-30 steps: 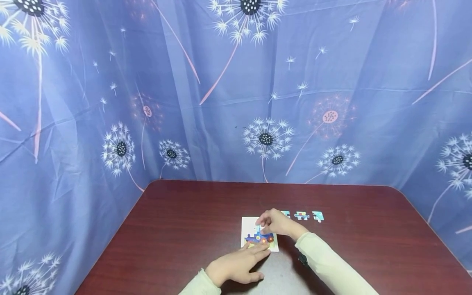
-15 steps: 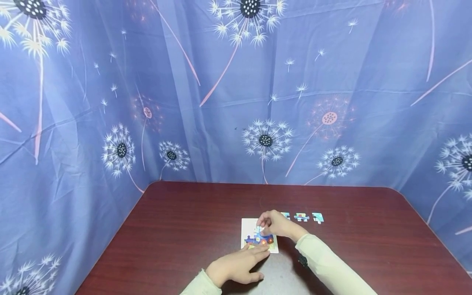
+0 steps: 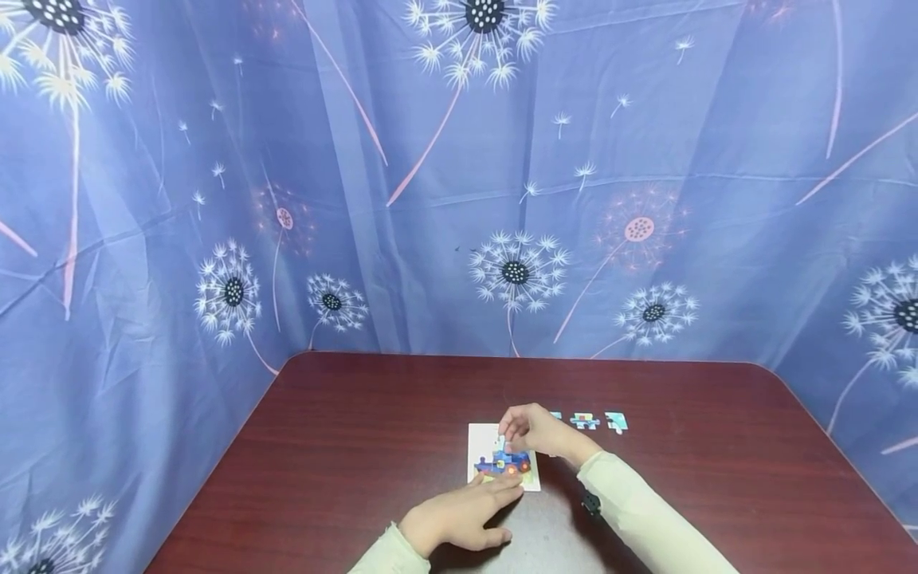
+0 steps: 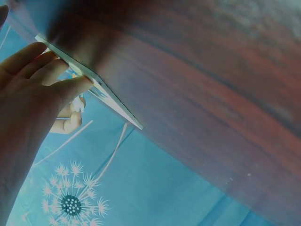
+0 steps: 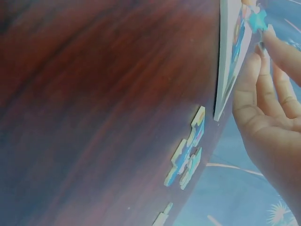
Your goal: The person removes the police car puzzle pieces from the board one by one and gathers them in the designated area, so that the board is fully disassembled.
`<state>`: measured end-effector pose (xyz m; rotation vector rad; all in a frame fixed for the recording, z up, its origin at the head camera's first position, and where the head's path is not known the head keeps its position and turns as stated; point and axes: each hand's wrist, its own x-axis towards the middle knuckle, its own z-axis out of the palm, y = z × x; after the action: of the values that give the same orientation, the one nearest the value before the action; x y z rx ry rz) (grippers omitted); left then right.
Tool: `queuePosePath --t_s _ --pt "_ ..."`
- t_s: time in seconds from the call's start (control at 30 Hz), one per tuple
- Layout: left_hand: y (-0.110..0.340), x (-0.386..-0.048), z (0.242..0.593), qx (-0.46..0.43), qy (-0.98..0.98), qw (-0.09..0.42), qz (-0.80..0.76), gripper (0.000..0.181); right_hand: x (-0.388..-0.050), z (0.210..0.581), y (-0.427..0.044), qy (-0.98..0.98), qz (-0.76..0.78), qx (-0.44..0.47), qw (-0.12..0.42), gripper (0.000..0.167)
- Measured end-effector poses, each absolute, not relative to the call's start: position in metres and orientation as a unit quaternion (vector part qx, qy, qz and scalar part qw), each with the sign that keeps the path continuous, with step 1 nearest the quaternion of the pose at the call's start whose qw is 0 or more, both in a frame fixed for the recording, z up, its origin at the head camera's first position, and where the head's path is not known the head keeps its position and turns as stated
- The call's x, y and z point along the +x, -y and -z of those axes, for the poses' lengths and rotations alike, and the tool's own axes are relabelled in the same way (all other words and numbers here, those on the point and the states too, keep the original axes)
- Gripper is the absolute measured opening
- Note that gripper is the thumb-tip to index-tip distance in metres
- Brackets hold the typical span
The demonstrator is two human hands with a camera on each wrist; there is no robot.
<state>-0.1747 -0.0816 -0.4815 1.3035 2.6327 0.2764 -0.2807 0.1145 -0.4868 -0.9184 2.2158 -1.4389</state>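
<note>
- The left grip (image 3: 464,514) is spread, its straight fingers lying across the near edge of the puzzle board (image 3: 481,440), at about seven o'clock from the board's middle; a light, even press there should stop the board sliding, with the fingertips best clear of any slot that is needed
- The board lies flat on the counter (image 3: 344,446); a blue engine picture (image 3: 515,460) fills much of its lower part, and bare white shows towards ten o'clock
- The right grip (image 3: 529,430) reaches in from about four o'clock and sits over the board's two o'clock side, thumb and finger pinching a light-blue puzzle piece (image 5: 257,21) just at or above the twelve o'clock part of the picture; whether it touches the board I cannot tell
- The step in hand looks like seating that piece: match its knobs to the gap first, lower it level, then press with a fingertip rather than force a corner, since a tilted piece could lift its neighbours
- Beyond, on the counter between two and three o'clock of the board, lie a multicoloured piece (image 3: 585,420), a turquoise piece (image 3: 616,422) and a third piece (image 3: 555,415) partly hidden by the right grip; a high retreat would avoid sweeping them
</note>
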Motion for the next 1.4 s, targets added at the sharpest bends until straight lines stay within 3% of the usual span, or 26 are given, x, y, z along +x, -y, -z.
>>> queuePosePath --t_s 0.57,0.9,1.4 --pt "0.083 -0.174 0.479 0.445 -0.887 0.078 -0.094 0.057 -0.286 0.473 -0.145 -0.774 0.556 -0.252 0.168 0.024" --pt "0.082 -0.174 0.479 0.435 -0.890 0.097 -0.097 0.058 -0.284 0.468 -0.184 -0.788 0.551 -0.228 0.151 0.023" --pt "0.082 -0.172 0.476 0.431 -0.890 0.105 -0.105 0.059 -0.277 0.483 -0.236 -0.800 0.549 -0.191 0.151 0.022"
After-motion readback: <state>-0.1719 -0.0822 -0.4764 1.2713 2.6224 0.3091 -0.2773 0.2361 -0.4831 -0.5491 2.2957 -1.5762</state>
